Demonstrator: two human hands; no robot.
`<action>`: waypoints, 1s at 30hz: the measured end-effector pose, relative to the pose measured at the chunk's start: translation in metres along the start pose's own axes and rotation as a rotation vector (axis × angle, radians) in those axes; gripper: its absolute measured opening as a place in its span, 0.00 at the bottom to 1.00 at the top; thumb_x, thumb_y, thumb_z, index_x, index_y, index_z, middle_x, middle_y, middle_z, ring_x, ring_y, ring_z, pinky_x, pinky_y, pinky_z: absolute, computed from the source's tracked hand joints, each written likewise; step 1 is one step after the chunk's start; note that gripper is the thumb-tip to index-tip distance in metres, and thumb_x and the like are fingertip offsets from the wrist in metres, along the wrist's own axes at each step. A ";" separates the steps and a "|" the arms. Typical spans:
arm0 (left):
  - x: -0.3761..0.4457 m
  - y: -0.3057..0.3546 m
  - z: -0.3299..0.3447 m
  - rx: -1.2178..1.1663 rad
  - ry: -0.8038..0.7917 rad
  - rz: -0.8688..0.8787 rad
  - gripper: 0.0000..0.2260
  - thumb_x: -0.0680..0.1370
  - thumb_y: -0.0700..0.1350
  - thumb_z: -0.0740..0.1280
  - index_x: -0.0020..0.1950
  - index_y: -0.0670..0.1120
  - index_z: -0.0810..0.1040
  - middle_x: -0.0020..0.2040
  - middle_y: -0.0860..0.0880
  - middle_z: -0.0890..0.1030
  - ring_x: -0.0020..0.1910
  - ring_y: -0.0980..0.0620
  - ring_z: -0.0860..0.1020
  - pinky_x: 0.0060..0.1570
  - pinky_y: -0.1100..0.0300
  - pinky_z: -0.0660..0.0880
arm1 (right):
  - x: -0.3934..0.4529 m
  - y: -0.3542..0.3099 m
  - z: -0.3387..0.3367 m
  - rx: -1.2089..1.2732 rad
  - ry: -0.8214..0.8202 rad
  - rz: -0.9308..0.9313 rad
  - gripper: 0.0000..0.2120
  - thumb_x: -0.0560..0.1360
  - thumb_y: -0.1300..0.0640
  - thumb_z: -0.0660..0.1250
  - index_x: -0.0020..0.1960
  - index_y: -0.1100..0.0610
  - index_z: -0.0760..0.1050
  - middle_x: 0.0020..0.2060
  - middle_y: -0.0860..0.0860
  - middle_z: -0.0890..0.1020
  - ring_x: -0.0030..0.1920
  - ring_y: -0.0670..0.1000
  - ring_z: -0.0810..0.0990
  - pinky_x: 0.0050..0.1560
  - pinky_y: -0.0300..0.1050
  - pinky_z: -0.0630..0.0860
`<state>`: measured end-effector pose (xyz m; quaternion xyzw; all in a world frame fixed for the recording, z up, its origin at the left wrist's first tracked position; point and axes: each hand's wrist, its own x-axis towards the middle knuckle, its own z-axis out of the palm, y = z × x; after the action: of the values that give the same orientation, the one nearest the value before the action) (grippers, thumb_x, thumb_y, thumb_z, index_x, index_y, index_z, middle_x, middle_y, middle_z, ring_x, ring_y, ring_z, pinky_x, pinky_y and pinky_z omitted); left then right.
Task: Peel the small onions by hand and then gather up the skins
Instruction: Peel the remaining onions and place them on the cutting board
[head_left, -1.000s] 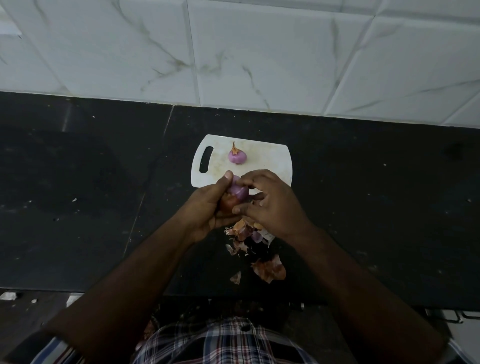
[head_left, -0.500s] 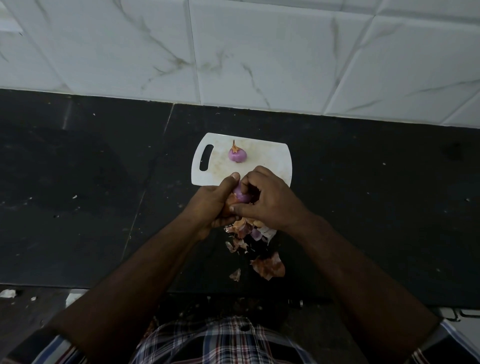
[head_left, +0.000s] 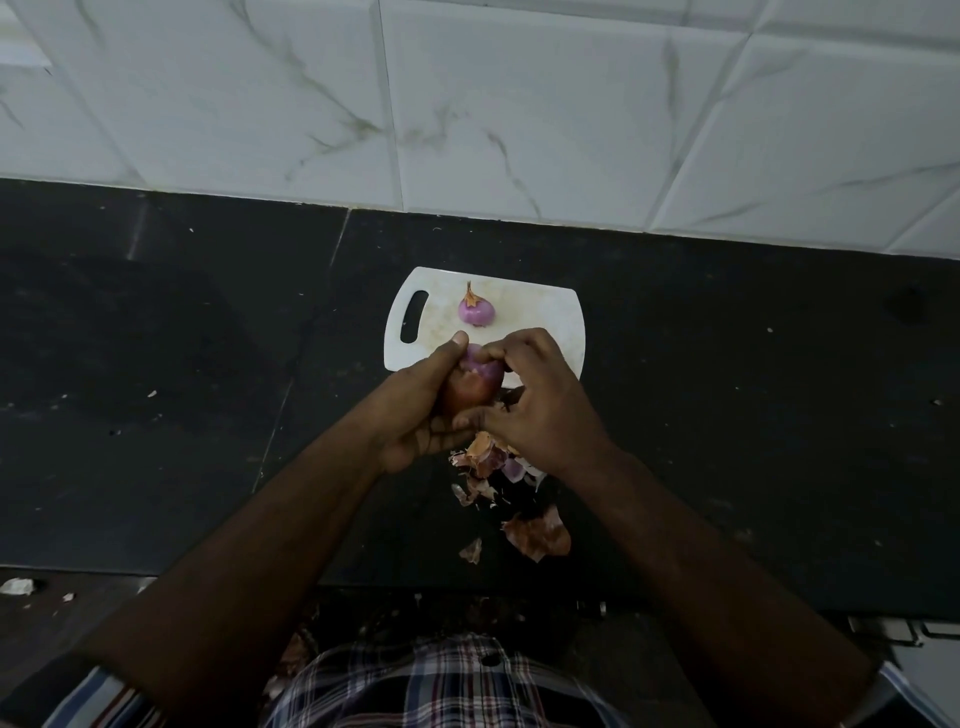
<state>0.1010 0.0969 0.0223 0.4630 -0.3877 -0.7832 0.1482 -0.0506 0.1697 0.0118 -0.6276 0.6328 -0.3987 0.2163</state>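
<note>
Peeling is in progress on a partly skinned onion, held above the near edge of the white cutting board. The left hand grips the onion from the left, thumb on its purple upper part, while brown skin covers the lower part. The right hand pinches at the top of the onion with curled fingertips. A peeled onion lies on the board, well apart from both hands. Loose skins lie on the black counter below the hands, with a larger skin piece nearer the counter edge. Likely faults: the smooth exposed layer may slip from the left-hand grip and roll across the counter; dry skin may tear into fragments under a shallow pinch; pieces near the edge may fall to the floor, complicating gathering.
</note>
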 end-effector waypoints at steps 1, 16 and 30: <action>0.000 0.000 0.000 -0.002 -0.006 -0.017 0.25 0.77 0.65 0.66 0.62 0.47 0.81 0.50 0.43 0.85 0.40 0.51 0.81 0.48 0.54 0.80 | 0.000 0.000 -0.001 -0.001 0.012 0.003 0.29 0.65 0.49 0.80 0.63 0.54 0.77 0.57 0.46 0.71 0.60 0.46 0.75 0.52 0.50 0.82; 0.003 -0.001 -0.008 -0.141 -0.012 -0.027 0.19 0.78 0.56 0.68 0.62 0.44 0.81 0.53 0.43 0.85 0.48 0.47 0.85 0.57 0.51 0.80 | 0.000 -0.001 -0.001 -0.078 0.003 0.059 0.05 0.74 0.61 0.73 0.47 0.56 0.77 0.47 0.47 0.73 0.47 0.42 0.76 0.44 0.34 0.75; -0.001 -0.006 -0.014 -0.194 -0.047 -0.085 0.26 0.69 0.55 0.71 0.62 0.42 0.78 0.47 0.42 0.84 0.44 0.48 0.82 0.42 0.57 0.81 | -0.004 0.018 -0.015 -0.219 0.172 0.201 0.05 0.74 0.59 0.71 0.49 0.57 0.81 0.46 0.50 0.79 0.45 0.47 0.78 0.46 0.42 0.78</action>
<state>0.1139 0.0950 0.0147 0.4440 -0.2934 -0.8333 0.1501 -0.0729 0.1748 0.0061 -0.5445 0.7482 -0.3560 0.1305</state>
